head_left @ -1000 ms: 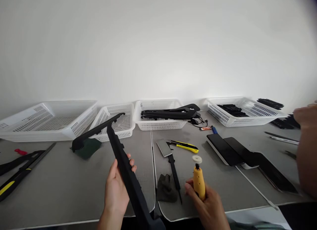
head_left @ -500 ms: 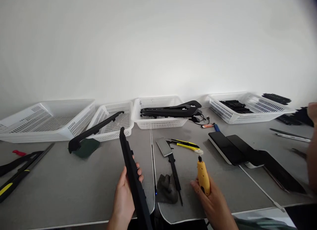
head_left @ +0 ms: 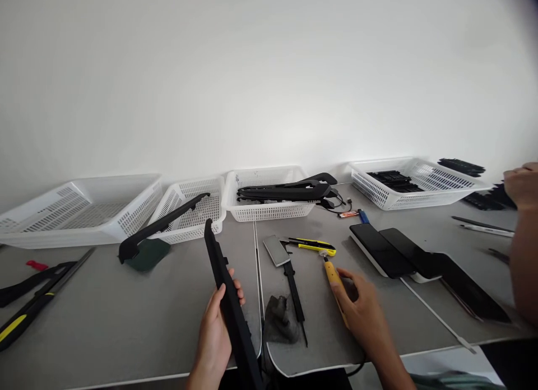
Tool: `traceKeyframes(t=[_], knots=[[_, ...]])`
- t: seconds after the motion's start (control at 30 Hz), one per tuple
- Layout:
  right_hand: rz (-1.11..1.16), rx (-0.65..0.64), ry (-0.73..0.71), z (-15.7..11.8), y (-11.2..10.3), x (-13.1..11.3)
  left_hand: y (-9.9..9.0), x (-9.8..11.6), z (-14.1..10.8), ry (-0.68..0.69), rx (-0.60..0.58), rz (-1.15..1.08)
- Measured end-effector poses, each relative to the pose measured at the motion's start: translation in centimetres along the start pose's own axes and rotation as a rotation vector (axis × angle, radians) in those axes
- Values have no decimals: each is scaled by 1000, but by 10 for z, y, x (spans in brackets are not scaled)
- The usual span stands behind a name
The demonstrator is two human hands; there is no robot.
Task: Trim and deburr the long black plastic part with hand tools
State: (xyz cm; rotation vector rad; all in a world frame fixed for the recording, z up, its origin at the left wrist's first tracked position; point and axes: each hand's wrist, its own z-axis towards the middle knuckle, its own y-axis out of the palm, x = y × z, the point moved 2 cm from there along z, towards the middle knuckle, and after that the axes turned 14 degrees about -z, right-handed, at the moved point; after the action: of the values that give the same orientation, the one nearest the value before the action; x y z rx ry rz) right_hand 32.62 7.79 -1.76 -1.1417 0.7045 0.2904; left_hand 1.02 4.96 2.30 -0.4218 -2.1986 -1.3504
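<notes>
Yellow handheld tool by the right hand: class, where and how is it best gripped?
Best around its yellow body, coming from the near right, where the right hand is. The body is long and slim, and the small pale wheel sits at its far end, so this grip likely stays clear of it.

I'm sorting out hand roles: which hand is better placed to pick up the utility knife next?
Likely the right hand: it is nearer the utility knife, though at the yellow tool; the left hand is farther away and holds the long black part.

Left hand: holds black strip | right hand: touches yellow tool
</notes>
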Motion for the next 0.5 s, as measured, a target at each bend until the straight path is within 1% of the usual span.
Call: traceKeyframes(t=[0.07,0.17,0.23,0.27,0.33,0.4,0.43,0.47,0.5], knots=[[21,55,39,4,-3,2,0,0,0,11,-25,30],[111,124,105,7,-10,6,2,-1,-1,39,-67,83],[160,154,107,6,-14,7,4,-2,-2,57,-84,107],[164,173,79,4,-17,6,5,-3,-2,63,-90,110],[134,226,-28,-2,-24,-1,6,-5,-2,77,-100,107],[83,245,-182,-13,-29,-15,5,-8,-2,79,-118,120],[55,225,-264,-21,-29,-25,4,-9,-2,75,-131,141],[32,162,-367,-31,-27,-37,3,-11,-2,70,-147,169],[0,64,-472,-40,-23,-50,3,-13,-2,66,-163,199]])
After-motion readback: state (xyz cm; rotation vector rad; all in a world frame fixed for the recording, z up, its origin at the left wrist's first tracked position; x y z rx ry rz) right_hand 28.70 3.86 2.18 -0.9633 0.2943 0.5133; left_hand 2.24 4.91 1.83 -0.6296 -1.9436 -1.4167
